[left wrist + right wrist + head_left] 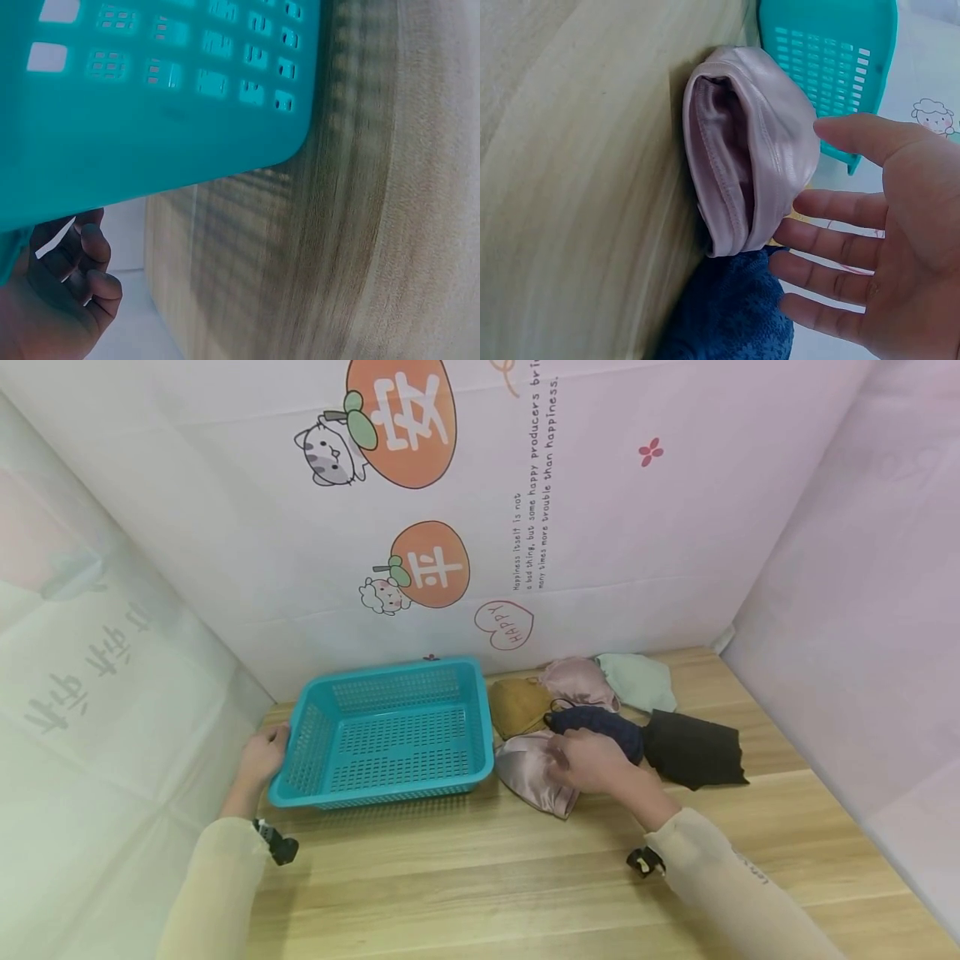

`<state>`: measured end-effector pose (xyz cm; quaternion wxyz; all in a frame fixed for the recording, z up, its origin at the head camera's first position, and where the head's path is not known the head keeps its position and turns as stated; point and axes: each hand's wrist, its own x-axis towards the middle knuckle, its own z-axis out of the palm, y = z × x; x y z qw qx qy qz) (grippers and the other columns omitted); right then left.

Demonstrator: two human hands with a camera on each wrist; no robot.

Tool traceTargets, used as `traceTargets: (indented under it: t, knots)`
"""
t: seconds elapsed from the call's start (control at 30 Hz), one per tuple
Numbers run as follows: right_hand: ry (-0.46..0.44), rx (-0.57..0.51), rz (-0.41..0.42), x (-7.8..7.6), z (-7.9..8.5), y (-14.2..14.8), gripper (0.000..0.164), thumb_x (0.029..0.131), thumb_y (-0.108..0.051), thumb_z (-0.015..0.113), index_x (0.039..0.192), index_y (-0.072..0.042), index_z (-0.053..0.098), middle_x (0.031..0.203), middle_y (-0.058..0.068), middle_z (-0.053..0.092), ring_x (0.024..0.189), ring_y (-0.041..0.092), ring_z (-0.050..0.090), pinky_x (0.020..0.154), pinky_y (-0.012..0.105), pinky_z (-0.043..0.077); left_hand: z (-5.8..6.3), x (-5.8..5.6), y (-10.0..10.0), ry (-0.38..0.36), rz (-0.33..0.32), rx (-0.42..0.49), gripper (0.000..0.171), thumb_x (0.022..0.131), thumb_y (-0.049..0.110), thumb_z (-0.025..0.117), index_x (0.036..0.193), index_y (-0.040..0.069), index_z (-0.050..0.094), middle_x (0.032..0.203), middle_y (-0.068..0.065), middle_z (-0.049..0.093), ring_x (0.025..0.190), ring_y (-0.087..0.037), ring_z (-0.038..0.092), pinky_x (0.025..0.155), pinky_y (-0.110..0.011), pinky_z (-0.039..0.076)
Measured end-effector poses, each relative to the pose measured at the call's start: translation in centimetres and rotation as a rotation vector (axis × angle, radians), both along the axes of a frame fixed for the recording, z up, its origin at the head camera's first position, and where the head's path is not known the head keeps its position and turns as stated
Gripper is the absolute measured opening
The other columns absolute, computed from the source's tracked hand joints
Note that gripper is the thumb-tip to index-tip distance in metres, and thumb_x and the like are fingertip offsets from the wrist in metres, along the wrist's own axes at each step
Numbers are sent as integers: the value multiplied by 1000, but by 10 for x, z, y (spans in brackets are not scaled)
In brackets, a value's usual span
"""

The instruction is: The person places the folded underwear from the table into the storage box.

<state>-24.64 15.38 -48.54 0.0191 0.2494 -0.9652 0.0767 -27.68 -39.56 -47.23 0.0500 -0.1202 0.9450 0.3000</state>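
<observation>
A turquoise plastic basket [397, 735] with perforated walls stands on the table by the back wall. My left hand [265, 753] grips its left rim; in the left wrist view that hand's fingers [94, 247] curl below the rim. To the basket's right lies a folded pink satin bra [536, 772], its cup domed upward. Over it is my right hand [592, 762], fingers [832, 232] spread and fairly straight, the thumb near the satin. Whether the fingertips touch the cloth, I cannot tell. A folded navy lace bra [735, 311] lies beside it, partly under the right hand.
Behind these lie a mustard folded bra [517, 706], another pink satin one [577, 681] and a mint-green one [641, 681]. A black folded garment [693, 750] is at the right. White printed cloth walls [600, 527] enclose the wooden table [450, 885] at the back and sides.
</observation>
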Motion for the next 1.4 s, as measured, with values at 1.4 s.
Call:
traceTargets:
  t: [1.4]
  knots:
    - [43, 41, -149, 2, -41, -24, 84, 71, -68, 75, 126, -6, 66, 112, 15, 68, 107, 36, 60, 89, 55, 52, -1, -5, 2, -64, 35, 53, 76, 107, 51, 8, 154, -5, 25, 156, -35, 28, 145, -54, 26, 118, -65, 27]
